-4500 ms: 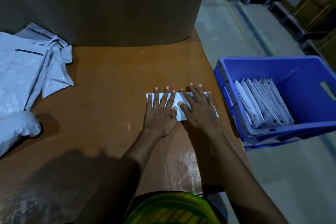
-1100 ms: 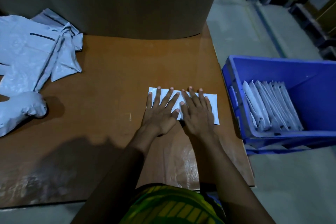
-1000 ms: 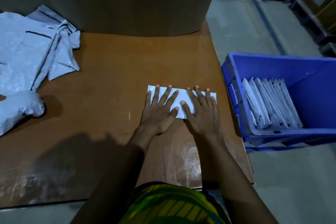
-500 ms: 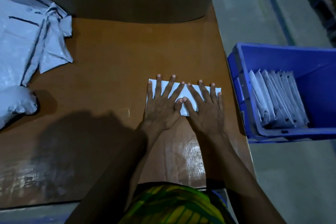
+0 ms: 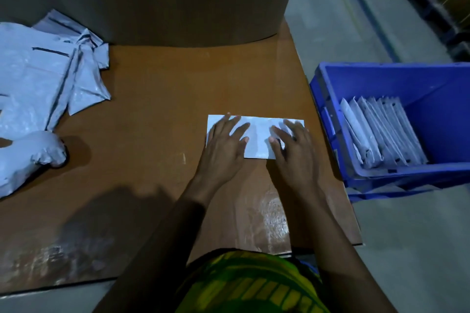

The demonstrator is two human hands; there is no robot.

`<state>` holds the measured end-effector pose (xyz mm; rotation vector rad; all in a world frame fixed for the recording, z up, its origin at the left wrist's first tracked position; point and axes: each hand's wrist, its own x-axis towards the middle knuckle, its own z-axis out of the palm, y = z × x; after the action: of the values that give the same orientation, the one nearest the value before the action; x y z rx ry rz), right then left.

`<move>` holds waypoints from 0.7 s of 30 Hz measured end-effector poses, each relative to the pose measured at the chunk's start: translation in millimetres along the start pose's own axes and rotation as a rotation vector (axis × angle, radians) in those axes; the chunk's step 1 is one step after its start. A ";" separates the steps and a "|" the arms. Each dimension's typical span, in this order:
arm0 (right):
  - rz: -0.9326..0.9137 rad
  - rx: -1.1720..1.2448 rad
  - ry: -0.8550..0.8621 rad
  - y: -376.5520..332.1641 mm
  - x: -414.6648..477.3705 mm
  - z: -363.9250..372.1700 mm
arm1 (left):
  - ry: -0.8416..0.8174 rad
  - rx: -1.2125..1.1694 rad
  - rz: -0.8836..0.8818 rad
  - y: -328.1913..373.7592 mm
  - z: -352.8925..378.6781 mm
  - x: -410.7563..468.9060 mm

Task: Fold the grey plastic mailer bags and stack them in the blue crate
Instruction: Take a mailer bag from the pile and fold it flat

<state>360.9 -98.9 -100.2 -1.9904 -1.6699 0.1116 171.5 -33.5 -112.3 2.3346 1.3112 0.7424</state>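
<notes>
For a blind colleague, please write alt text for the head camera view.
The left hand and right hand press flat on a folded mailer on a table. A crate of stacked mailers stands to the right; loose mailers lie far left.

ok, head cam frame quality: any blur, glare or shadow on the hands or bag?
Head view: dim overall; fingers of the left hand and right hand are motion-smeared; the folded bag under them is sharp enough; glare on the table sits near its front edge, off the bag; body shadow falls lower left.
</notes>
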 end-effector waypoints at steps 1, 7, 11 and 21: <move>0.011 -0.009 0.100 -1.2 -9.7 -2.8 | 0.048 0.003 0.025 5.7 -0.4 -4.1; 0.009 -0.023 0.179 9.8 -40.1 0.4 | 0.015 -0.019 0.143 39.4 19.4 -6.0; 0.020 -0.003 0.132 9.3 -36.4 -4.7 | 0.012 0.068 0.121 44.6 29.7 -5.8; 0.032 -0.002 0.037 10.1 3.2 -1.3 | -0.153 0.043 0.065 50.2 9.1 9.9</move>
<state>371.2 -97.3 -102.7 -2.0086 -1.6166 0.0846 215.0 -50.8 -89.7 2.4251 1.2013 0.5473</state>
